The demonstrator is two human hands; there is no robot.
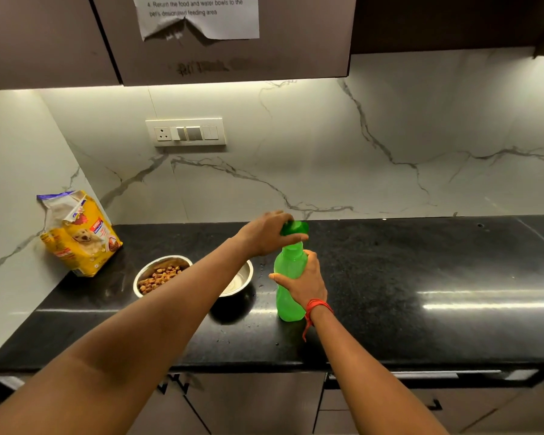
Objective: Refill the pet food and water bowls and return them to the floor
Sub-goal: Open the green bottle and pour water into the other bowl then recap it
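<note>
A green plastic bottle (288,274) stands upright on the black counter (421,277). My right hand (302,284) grips its body. My left hand (269,232) holds the green cap (296,228) at the bottle's neck, and the cap sits tilted. To the left stands a steel bowl (161,274) with brown kibble in it. A second steel bowl (241,277) lies just right of it, mostly hidden behind my left forearm; I cannot tell whether it holds water.
A yellow pet food bag (79,235) stands open at the counter's back left corner. A switch and socket panel (186,131) is on the marble wall. A paper note (198,14) hangs on the upper cabinet. Cabinet doors run below the counter edge.
</note>
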